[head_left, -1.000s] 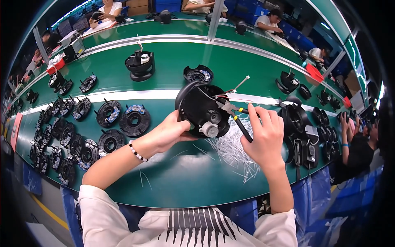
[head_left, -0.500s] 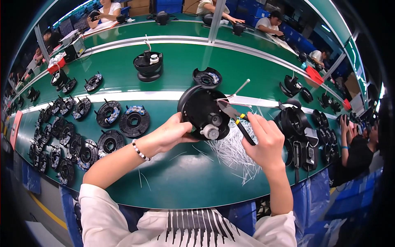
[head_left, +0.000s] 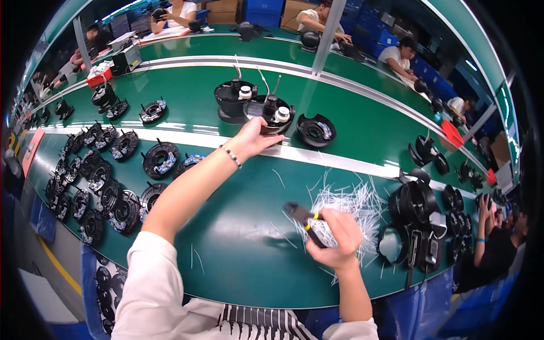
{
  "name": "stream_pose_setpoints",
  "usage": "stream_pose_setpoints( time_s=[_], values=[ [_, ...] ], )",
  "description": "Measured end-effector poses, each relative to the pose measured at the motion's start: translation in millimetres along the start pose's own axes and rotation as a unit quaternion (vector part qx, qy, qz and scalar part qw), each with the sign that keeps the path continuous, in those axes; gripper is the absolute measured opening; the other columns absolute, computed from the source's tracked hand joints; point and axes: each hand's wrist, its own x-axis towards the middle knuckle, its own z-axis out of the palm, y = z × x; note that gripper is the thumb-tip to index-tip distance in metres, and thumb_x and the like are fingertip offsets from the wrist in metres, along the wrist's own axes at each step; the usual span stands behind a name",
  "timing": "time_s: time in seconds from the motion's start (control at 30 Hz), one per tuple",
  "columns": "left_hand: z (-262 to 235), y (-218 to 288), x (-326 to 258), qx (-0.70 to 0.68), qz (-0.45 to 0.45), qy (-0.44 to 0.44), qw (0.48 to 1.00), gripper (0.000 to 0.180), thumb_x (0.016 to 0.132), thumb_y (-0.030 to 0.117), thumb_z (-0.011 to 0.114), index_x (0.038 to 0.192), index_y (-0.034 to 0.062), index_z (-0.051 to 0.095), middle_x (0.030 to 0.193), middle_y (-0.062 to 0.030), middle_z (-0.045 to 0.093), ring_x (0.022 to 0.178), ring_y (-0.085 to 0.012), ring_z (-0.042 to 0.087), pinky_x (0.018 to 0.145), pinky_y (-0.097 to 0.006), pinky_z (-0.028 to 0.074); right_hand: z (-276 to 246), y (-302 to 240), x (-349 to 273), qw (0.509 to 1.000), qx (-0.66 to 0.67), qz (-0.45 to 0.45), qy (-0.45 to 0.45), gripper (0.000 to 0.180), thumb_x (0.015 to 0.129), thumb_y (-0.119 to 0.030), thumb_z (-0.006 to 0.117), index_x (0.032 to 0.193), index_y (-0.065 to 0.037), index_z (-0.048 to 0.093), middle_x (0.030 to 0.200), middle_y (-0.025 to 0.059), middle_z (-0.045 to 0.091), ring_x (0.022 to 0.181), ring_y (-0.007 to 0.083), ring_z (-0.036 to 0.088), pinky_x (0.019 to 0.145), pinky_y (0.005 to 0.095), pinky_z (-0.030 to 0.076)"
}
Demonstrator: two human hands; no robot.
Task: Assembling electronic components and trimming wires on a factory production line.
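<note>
My left hand (head_left: 255, 139) grips the lower edge of a black round device housing (head_left: 262, 111) at the far side of the near work surface. A black lens barrel, a white round part and upright thin leads show on the housing. It overlaps a similar housing (head_left: 229, 110) just behind it. To its right lies a black ring-shaped cover (head_left: 315, 131) with a circuit board inside. My right hand (head_left: 337, 241) is closed around diagonal cutters (head_left: 306, 218) with black and yellow handles, held above the table beside a heap of thin white plastic strips (head_left: 351, 207).
Several black rings with circuit boards (head_left: 160, 158) crowd the left side. More black housings (head_left: 411, 201) stand at the right, near a head-strap device (head_left: 428, 246). A metal post (head_left: 327, 39) rises beyond the belt. People work across the line and at the right.
My left hand has carried the housing away from me and up beside the similar one. My right hand with the cutters has drawn back toward me and away from the housing.
</note>
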Motion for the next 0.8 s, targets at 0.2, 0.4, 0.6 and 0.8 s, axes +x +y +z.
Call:
stream_pose_setpoints(
  time_s=[0.2, 0.4, 0.6, 0.8],
  values=[
    [11.2, -10.3, 52.9, 0.060, 0.006, -0.071, 0.996, 0.056, 0.089, 0.030, 0.044, 0.116, -0.0162, 0.025, 0.113, -0.0333, 0.040, 0.104, -0.0430, 0.047, 0.091, -0.042, 0.043, 0.3, 15.8, -17.4, 0.999, 0.021, -0.005, -0.043, 0.048, 0.042, -0.009, 0.066, 0.088, 0.002, 0.061, 0.076, 0.0114, 0.059, 0.061, 0.0252, 0.055, 0.056, 0.0314, 0.044],
    [-30.6, 37.6, 63.0, 0.203, -0.012, 0.084, 0.976, 0.106, 0.064, 0.078, 0.043, 0.112, -0.0166, 0.037, 0.104, -0.0256, 0.052, 0.088, -0.0271, 0.058, 0.072, -0.031, 0.051, -0.7, 14.0, -17.5, 0.998, 0.029, -0.001, -0.052, 0.047, 0.040, -0.011, 0.068, 0.085, 0.001, 0.061, 0.076, 0.0097, 0.059, 0.062, 0.0238, 0.055, 0.055, 0.0307, 0.042],
    [-35.7, 40.5, 63.5, -0.038, 0.137, 0.056, 0.988, 0.028, 0.081, 0.004, 0.038, 0.105, -0.0089, 0.038, 0.103, -0.0238, 0.047, 0.092, -0.0346, 0.052, 0.086, -0.037, 0.048, 8.5, 15.3, -17.1, 0.998, 0.043, -0.007, -0.043, 0.047, 0.043, -0.010, 0.066, 0.088, 0.002, 0.060, 0.077, 0.0114, 0.059, 0.064, 0.0245, 0.056, 0.055, 0.0310, 0.043],
    [0.6, 50.9, -35.2, 0.148, 0.084, 0.012, 0.985, 0.028, 0.080, -0.005, 0.035, 0.105, -0.0162, 0.035, 0.105, -0.0217, 0.043, 0.094, -0.0306, 0.052, 0.086, -0.042, 0.050, -16.1, 17.2, 11.1, 0.997, -0.042, 0.065, -0.004, 0.048, 0.050, -0.004, 0.064, 0.097, 0.004, 0.057, 0.085, 0.0155, 0.059, 0.072, 0.0299, 0.056, 0.067, 0.0335, 0.045]
  ],
)
